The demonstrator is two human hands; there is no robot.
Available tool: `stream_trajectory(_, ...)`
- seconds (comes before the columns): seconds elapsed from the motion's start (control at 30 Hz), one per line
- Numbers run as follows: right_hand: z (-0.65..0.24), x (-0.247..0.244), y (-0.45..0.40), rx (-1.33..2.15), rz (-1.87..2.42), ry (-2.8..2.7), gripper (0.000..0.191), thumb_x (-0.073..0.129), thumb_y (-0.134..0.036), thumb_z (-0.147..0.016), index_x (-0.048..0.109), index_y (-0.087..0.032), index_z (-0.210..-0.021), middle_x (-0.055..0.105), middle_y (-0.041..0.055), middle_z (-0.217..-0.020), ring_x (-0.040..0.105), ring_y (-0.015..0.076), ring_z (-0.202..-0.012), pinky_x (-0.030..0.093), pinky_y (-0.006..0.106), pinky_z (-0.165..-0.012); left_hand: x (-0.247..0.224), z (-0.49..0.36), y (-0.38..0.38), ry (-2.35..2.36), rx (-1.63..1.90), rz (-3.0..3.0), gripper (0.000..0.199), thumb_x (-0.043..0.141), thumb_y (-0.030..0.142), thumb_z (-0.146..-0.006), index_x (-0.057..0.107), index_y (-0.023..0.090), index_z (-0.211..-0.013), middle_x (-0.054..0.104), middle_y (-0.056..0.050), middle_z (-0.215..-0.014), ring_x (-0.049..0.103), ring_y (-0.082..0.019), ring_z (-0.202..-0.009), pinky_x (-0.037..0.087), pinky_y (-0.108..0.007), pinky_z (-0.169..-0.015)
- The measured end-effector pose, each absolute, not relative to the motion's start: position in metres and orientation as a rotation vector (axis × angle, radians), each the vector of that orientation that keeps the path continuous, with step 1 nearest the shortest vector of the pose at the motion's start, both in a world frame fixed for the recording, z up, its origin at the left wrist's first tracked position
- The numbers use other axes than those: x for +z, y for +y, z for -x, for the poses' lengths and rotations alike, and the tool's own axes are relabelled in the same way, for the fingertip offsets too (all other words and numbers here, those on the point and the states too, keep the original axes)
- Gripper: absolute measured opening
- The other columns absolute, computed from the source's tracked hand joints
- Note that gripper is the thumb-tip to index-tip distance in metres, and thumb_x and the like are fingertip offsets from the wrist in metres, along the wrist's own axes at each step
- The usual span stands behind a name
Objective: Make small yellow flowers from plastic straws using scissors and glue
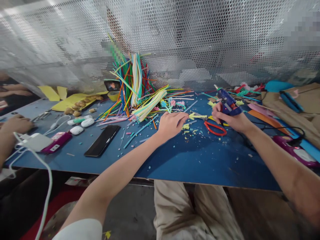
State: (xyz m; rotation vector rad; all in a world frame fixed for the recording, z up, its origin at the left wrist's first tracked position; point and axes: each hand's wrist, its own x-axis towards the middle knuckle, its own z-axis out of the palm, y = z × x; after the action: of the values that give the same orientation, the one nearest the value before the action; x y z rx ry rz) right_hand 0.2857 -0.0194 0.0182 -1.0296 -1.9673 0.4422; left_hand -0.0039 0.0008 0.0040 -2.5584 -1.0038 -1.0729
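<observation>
My left hand [172,125] is closed over the middle of the table, thumb and fingertips pinching a short piece of yellow pipe cleaner [198,116] with a branched end. My right hand [231,119] is wrapped round the handle of a blue hot glue gun [227,101], whose metal nozzle points up and to the left. Just below and between the hands lie scissors [215,129] with a red handle loop. Small yellow and blue clippings are scattered around them. Pink, blue and green pipe-cleaner shapes [172,104] lie behind my left hand.
A large bundle of coloured pipe cleaners [135,80] stands against the perforated metal screen [200,40]. Left are a black phone [102,141], a white charger [37,141] with cables, and another person's hand [17,125]. Paper strips [271,120] and a purple power strip [297,150] lie right.
</observation>
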Motion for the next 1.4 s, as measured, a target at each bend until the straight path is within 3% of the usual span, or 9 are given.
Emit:
stream_trajectory(0.1,-0.269,0.021,-0.027,0.663,0.955,-1.889,0.029,0.062,-0.042,-0.093,0.039,-0.028,-0.084,0.064,0.0020,-0.101,0.068,0.0194,-0.084,0.060,0.042,-0.080,0.005,0.004,0.000,-0.973,-1.051,2.562,0.026,0.049,0.034,-0.105,0.074,0.025,-0.106,0.080,0.000,-0.105,0.074,-0.016,-0.091,0.040,-0.031,-0.070)
stream_trajectory(0.2,-0.260,0.021,-0.032,0.629,0.936,-1.873,0.028,0.064,-0.039,-0.092,0.040,-0.029,-0.082,0.067,0.0019,-0.104,0.068,0.0229,-0.101,0.059,0.047,-0.091,0.005,0.004,-0.001,-0.963,-1.047,2.564,0.025,0.051,0.034,-0.104,0.074,0.025,-0.104,0.080,0.000,-0.107,0.075,-0.016,-0.093,0.041,-0.032,-0.071)
stream_trajectory(0.5,-0.255,0.020,-0.037,0.780,0.930,-1.686,0.031,0.078,-0.037,-0.083,0.049,-0.028,-0.077,0.069,0.0012,-0.090,0.069,0.0240,-0.086,0.058,0.049,-0.086,0.002,0.001,-0.003,-0.938,-1.070,2.557,0.027,0.053,0.039,-0.104,0.076,0.026,-0.104,0.080,0.001,-0.102,0.074,-0.013,-0.083,0.041,-0.031,-0.070)
stream_trajectory(0.83,-0.252,0.016,-0.037,0.639,0.890,-1.726,0.031,0.079,-0.036,-0.082,0.052,-0.025,-0.075,0.068,0.0011,-0.090,0.064,0.0205,-0.084,0.052,0.043,-0.085,-0.003,0.003,-0.001,-1.000,-1.183,2.601,0.026,0.058,0.043,-0.101,0.079,0.029,-0.105,0.080,0.002,-0.103,0.074,-0.011,-0.076,0.052,-0.027,-0.075)
stream_trajectory(1.03,-0.259,0.022,-0.037,0.589,0.845,-1.844,0.021,0.078,-0.030,-0.084,0.059,-0.022,-0.083,0.066,0.0029,-0.097,0.062,0.0188,-0.088,0.049,0.039,-0.089,-0.002,0.004,-0.003,-1.074,-1.243,2.585,0.022,0.062,0.042,-0.098,0.081,0.032,-0.102,0.081,0.004,-0.098,0.073,-0.010,-0.069,0.052,-0.024,-0.063)
stream_trajectory(1.2,-0.281,0.030,-0.035,0.411,0.784,-2.039,0.013,0.074,-0.032,-0.087,0.070,-0.021,-0.091,0.069,0.0047,-0.096,0.062,0.0184,-0.086,0.050,0.034,-0.080,-0.003,0.003,-0.003,-1.156,-1.280,2.521,0.020,0.065,0.041,-0.097,0.082,0.031,-0.100,0.081,0.003,-0.093,0.073,-0.011,-0.066,0.050,-0.024,-0.060)
stream_trajectory(1.4,-0.295,0.030,-0.036,0.585,0.822,-2.081,0.023,0.070,-0.041,-0.088,0.072,-0.017,-0.091,0.070,0.0037,-0.081,0.060,0.0158,-0.069,0.046,0.029,-0.063,-0.001,0.004,-0.004,-1.037,-1.234,2.463,0.021,0.062,0.040,-0.099,0.081,0.033,-0.100,0.081,0.004,-0.093,0.073,-0.011,-0.068,0.048,-0.026,-0.060)
